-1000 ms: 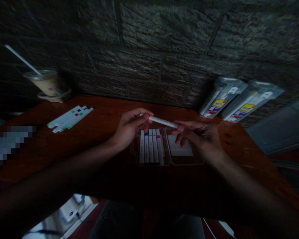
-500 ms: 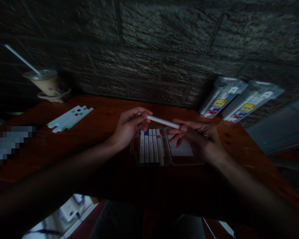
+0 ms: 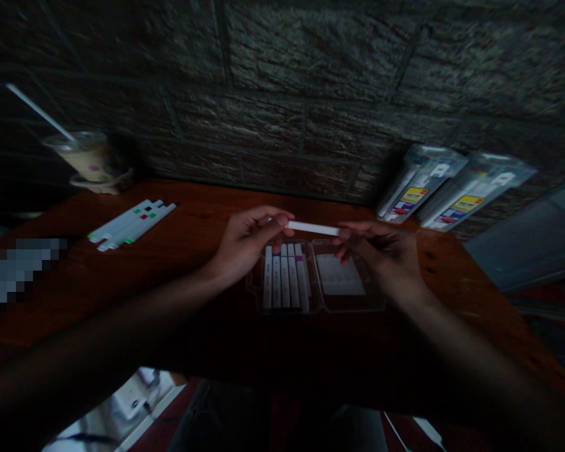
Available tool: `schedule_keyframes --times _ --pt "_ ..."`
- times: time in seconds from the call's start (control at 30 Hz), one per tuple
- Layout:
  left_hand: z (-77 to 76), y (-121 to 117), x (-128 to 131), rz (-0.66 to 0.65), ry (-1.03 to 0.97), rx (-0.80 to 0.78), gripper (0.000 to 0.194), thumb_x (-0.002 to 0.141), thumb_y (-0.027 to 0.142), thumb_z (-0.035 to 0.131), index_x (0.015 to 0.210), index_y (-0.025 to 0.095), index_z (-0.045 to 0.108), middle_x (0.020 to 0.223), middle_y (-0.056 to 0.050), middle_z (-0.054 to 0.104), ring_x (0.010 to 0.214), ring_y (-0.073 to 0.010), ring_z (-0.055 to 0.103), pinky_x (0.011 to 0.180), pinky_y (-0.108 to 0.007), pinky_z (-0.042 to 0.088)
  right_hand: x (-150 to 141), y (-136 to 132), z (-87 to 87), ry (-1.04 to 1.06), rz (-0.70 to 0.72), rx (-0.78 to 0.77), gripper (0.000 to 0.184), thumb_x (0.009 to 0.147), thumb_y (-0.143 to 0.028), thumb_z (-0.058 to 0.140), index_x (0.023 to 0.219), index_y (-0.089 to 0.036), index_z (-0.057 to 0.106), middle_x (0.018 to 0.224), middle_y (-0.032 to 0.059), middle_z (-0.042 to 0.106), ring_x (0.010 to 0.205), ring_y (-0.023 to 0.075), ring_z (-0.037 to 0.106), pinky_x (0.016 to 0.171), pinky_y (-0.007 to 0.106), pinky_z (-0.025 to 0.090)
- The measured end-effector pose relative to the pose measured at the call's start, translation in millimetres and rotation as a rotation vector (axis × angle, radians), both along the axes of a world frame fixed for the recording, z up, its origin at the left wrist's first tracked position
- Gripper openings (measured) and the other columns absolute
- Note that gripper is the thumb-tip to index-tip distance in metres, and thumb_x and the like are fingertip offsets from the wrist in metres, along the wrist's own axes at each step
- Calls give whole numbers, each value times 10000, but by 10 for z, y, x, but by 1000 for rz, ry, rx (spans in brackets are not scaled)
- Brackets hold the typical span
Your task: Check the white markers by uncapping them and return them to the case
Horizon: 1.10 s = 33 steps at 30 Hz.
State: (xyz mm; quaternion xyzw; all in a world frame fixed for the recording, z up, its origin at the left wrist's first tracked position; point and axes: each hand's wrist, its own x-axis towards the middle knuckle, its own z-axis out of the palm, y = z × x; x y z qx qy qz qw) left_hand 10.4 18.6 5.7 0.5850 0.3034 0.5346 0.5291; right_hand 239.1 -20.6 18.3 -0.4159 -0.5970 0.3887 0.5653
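Observation:
A white marker [image 3: 313,228] is held nearly level between my two hands. My left hand [image 3: 254,235] pinches its left end, and my right hand [image 3: 376,248] grips the right end between thumb and fingers. Just below lies an open clear plastic case [image 3: 321,306]. In its left half several white markers [image 3: 286,279] lie side by side, one with a blue band and one with a purple band. The right half holds a pale label or sheet [image 3: 341,276].
Several white markers [image 3: 132,225] with green, red and dark bands lie in a bundle at left. Behind them stands a drink cup [image 3: 87,157] with a straw. Two clear marker cases [image 3: 421,182] lean on the stone wall [image 3: 273,113] at right, on the wooden table [image 3: 198,220].
The marker has turned more level, and my left hand has slid a little to the right along it. My right fingers have curled in, uncovering more of the case's right half.

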Motion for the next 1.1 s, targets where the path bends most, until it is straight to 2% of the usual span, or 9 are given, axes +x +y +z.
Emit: schedule_keyframes --times 0.17,0.33,0.47,0.83,1.1 --pt "9 -7 -13 -52 -17 -18 141 878 262 741 967 170 799 789 -55 771 527 -78 581 509 -212 441 75 55 -46 117 -29 -21 86 831 -280 808 914 -256 815 770 14 768 570 121 662 480 230 554" --pt "35 -39 -32 -196 -80 -76 222 863 261 736 1047 161 812 866 -97 799 560 -101 599 535 -238 476 118 79 -56 193 -33 -82 94 825 -282 805 912 -247 809 775 15 747 573 106 643 488 204 542" --pt "54 -54 -40 -278 -128 -61 247 879 238 719 1104 185 807 946 -110 810 590 -104 618 557 -238 495 109 82 -16 261 -39 -166 64 795 -273 812 842 -230 801 730 10 722 551 94 625 472 183 525" --pt "30 -71 -40 -328 -89 8 310 897 256 744 1206 250 769 1037 -104 808 556 -84 600 546 -226 519 74 96 39 390 -36 -368 124 690 -240 854 713 -189 743 642 -8 693 479 70 570 406 146 475" --pt "31 -83 -41 -330 -65 -18 301 863 282 789 1162 249 789 991 -103 814 534 -79 580 518 -218 501 69 86 51 376 -31 -362 110 713 -227 842 702 -185 740 638 -13 684 477 54 563 406 142 456"
